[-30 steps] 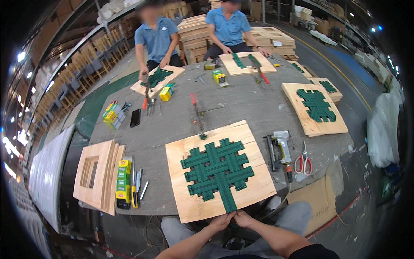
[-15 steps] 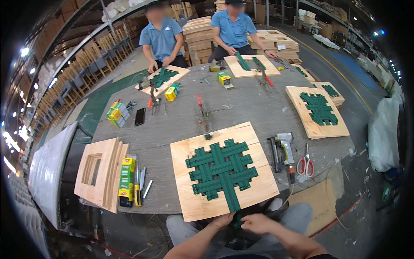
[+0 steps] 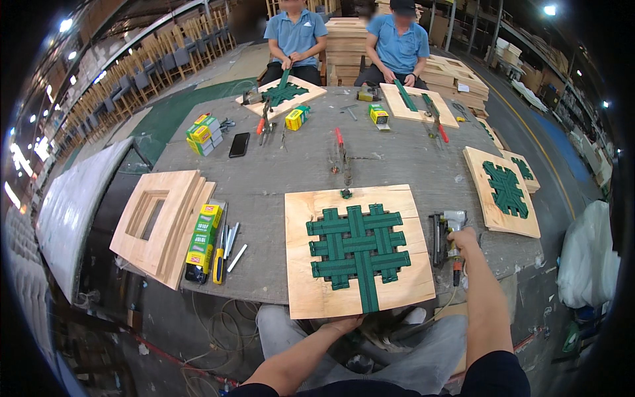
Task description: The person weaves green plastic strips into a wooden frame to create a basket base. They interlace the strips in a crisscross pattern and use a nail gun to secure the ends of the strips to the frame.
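A square wooden board lies at the table's near edge. Woven green webbing straps cover its middle, and one strap runs down over the near edge. Below that edge is my left hand, beside the strap's lower end; its fingers are hidden under the board. On the right my right hand is closed around the handle of a pneumatic staple gun, which lies beside the board with its hose toward me.
Wooden frames stand stacked at left beside staple boxes, a yellow-handled screwdriver and metal staple strips. A red-handled clamp and a phone lie farther back. Two people work opposite on webbed boards. Another webbed board rests at right.
My right hand has left the strap below the board and moved right onto the staple gun. My left hand remains near the board's lower edge. The view has shifted.
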The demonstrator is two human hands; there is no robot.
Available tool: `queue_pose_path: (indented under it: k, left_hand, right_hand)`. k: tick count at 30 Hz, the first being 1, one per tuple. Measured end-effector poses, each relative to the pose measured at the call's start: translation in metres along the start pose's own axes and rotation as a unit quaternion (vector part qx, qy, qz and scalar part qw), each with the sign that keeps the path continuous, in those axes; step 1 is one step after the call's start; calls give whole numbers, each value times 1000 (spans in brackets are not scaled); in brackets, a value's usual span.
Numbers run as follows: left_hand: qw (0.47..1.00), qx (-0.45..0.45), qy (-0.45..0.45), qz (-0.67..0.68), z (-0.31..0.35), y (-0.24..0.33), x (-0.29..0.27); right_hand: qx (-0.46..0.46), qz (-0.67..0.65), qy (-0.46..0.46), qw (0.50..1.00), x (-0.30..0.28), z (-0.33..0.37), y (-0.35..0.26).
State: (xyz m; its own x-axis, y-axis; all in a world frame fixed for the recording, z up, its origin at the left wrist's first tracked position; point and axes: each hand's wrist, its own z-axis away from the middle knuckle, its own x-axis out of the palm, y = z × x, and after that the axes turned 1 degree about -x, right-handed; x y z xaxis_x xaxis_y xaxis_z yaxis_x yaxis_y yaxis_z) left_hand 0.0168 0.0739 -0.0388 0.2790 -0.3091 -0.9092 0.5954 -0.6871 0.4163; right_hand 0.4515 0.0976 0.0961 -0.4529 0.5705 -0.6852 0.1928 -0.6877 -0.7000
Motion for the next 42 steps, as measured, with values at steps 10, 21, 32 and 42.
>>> queue_pose_path:
  k: [10, 21, 32, 42]
  left_hand:
    - [995, 21, 98, 12, 7, -27, 15]
    - [988, -25, 117, 95, 4, -28, 16]
    - [985, -45, 125, 112, 11, -22, 6]
    - [991, -53, 59, 109, 10, -20, -6]
  right_hand:
    - [-42, -326, 5, 944, -20, 183, -71]
    - [-47, -164, -356, 919, 50, 307, -34]
    - [-61, -48, -360, 930, 69, 310, -47]
    - [-52, -78, -352, 931, 75, 321, -46]
